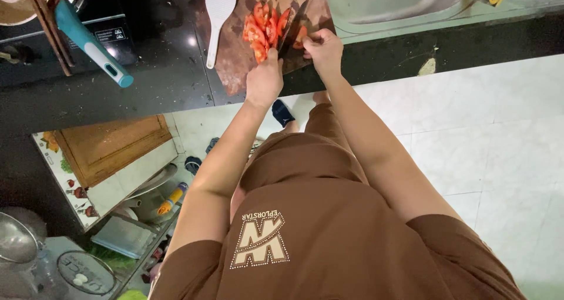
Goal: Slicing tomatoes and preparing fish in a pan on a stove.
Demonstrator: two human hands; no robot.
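Both hands work at my chopping board (235, 65).
Left hand (264, 81) grips the knife (292, 31); right hand (322, 49) pinches a tomato piece (300, 36) near the dark worktop's (170, 83) front edge, above pale floor tiles (470, 135).

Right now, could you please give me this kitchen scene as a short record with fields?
Setting: dark kitchen counter beside a metal sink
Work surface: brown cutting board
Left hand: left hand grips the knife handle
Right hand: right hand holds a tomato piece at the blade
Already cut: tomato slices piled left of the blade
Nearby: white rice paddle partly on the board; teal-handled tool further left
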